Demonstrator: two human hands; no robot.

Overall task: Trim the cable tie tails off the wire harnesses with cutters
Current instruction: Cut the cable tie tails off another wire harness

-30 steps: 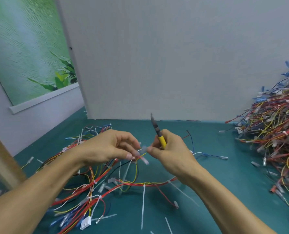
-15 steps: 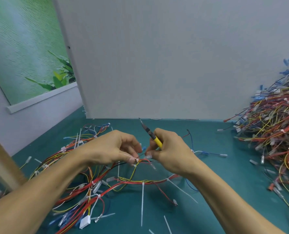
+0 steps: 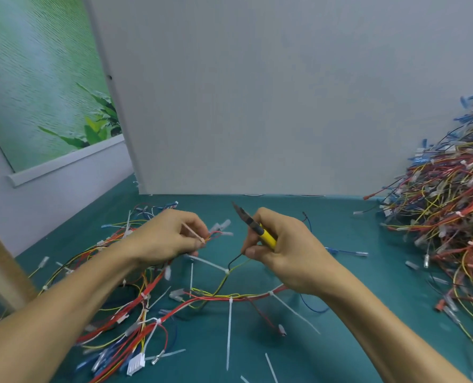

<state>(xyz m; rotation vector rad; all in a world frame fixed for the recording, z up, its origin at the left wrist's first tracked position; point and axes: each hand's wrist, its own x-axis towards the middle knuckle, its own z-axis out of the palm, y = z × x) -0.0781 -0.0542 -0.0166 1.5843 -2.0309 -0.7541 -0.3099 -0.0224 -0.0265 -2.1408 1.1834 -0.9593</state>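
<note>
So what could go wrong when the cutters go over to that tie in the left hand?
The tie tail in the left hand sits right against thin red wires; the cutters could nick one.
The right hand seems to pinch a black wire while holding the cutters, so that wire may drag along.
Other long tails over the mat are uncut and easy to miss.

— What kind of place is this?
— A wiring assembly workshop. Loose wire harnesses [image 3: 229,295] sprawl over a teal worktop [image 3: 367,233], a tangled heap [image 3: 450,205] of them rises at the right, and a grey partition board [image 3: 257,106] stands behind.
</note>
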